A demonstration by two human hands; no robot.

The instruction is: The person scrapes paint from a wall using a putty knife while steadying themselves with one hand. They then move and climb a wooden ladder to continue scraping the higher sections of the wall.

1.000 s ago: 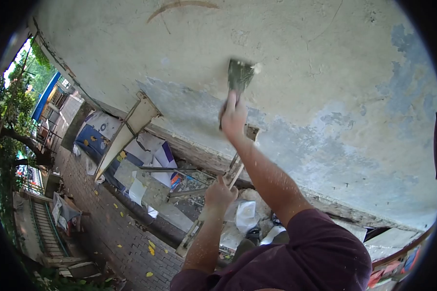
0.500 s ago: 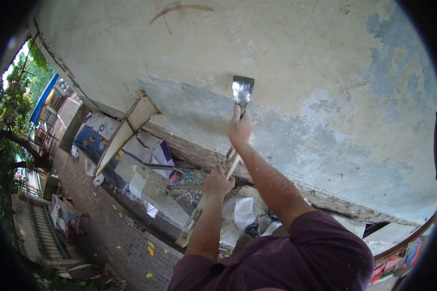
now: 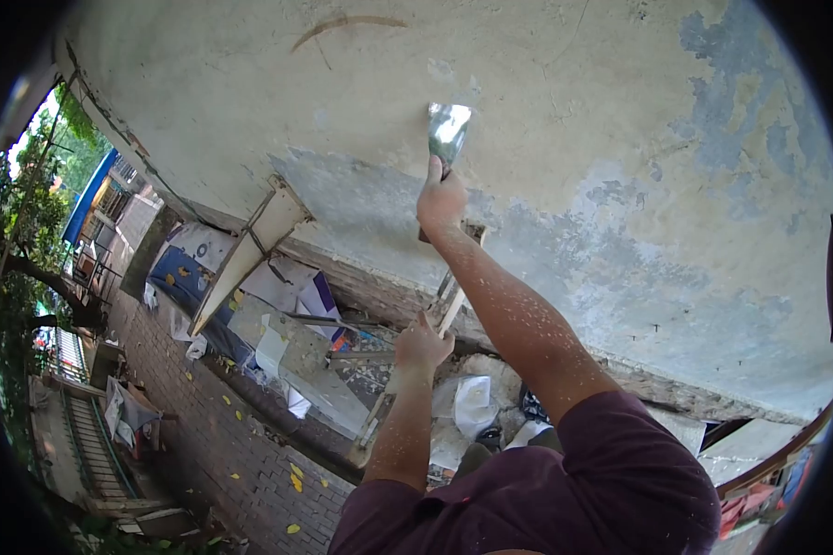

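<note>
R hand [image 3: 442,202], nearer than L, pinches scraper [image 3: 449,134] by its handle; tool extends straight beyond grip, long axis running up wall [image 3: 574,102], well above btm. edge. L hand [image 3: 423,346] at frame [image 3: 452,308], hold unclear.

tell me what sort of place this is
Outdoors, most likely a walkway or lane running beside a weathered wall: its paint is peeling in patches, the brick paving is dotted with yellow leaves, and a tree stands at the picture's left.
</note>
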